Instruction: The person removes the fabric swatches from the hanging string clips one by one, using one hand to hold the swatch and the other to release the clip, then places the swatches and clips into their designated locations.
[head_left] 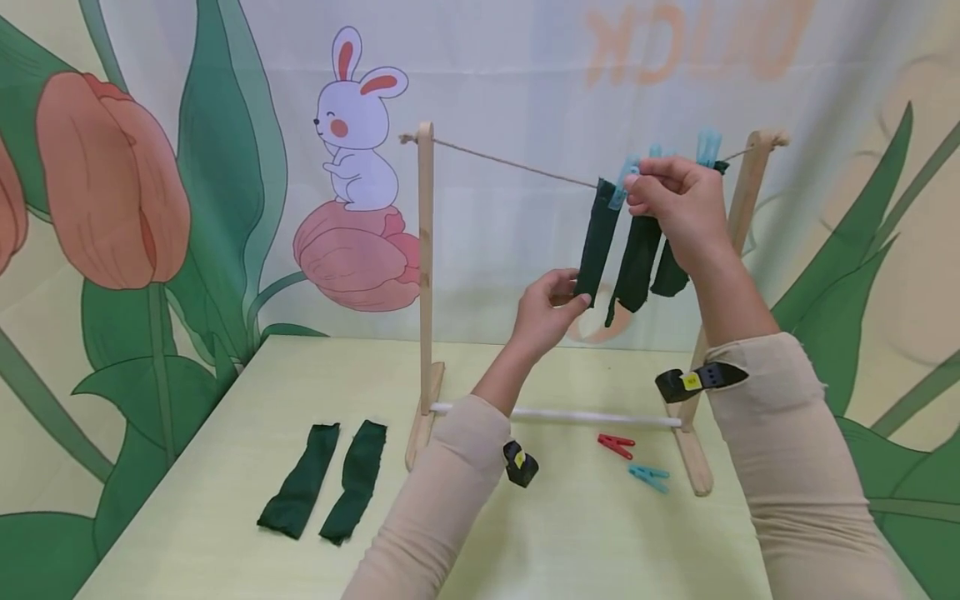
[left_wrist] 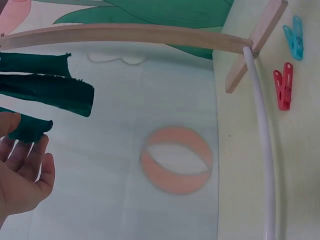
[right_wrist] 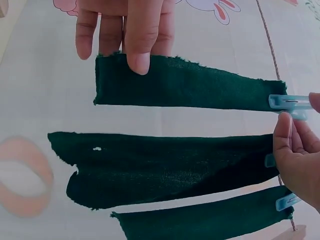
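Observation:
A dark green cloth strip (head_left: 598, 242) hangs from a thin rope (head_left: 517, 165). My left hand (head_left: 551, 312) pinches its lower edge, thumb in front and fingers behind, as the right wrist view shows. At the strip's top, my right hand (head_left: 686, 208) pinches a light blue clothespin (right_wrist: 280, 102) that sits over the cloth and rope. Two more green strips, a middle one (right_wrist: 170, 167) and an outer one (right_wrist: 210, 217), hang beside it, each with a blue clothespin at the top. In the head view my right hand partly covers them.
Two wooden posts, left (head_left: 426, 267) and right (head_left: 742, 200), carry the rope; a white rod (head_left: 577, 416) joins them low down. Two flat green strips (head_left: 300, 483) lie on the table at left. A red clothespin (head_left: 617, 444) and a blue one (head_left: 649, 477) lie near the right foot.

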